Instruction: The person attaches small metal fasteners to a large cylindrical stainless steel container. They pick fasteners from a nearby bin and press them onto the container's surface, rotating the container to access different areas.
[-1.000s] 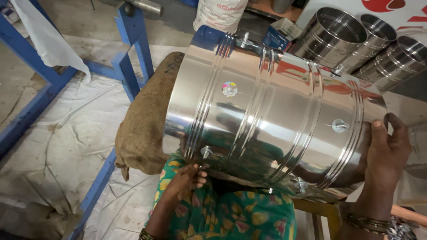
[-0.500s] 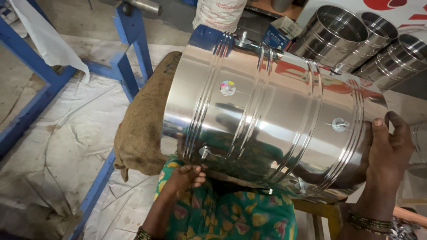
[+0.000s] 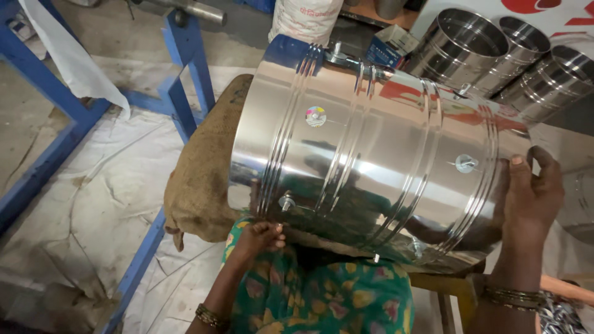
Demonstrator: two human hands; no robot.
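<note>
The right hand (image 3: 532, 198) is spread wide and pressed flat against the rim at the right end of a big shiny steel drum (image 3: 377, 154), thumb up along the edge. The left hand (image 3: 260, 237) sits under the drum's lower left side, fingers curled narrow around or just beside a small bolt (image 3: 286, 201) that sticks out of the wall; whether it actually pinches the bolt I cannot tell. The drum lies on its side across the person's lap, its left end against a brown sack (image 3: 201, 185) draped over a blue metal frame (image 3: 185, 68).

The main risk, as I judge it, is rolling. A round, polished body resting on cloth and a knee has little to stop it, and the right palm only pushes, it does not grip. If that push slackens, the drum could tip toward the floor or slide off the sack. The open rim looks thin, so a slip could scrape the palm. More steel drums (image 3: 489, 55) are stacked close behind, near enough to be knocked and dented.
</note>
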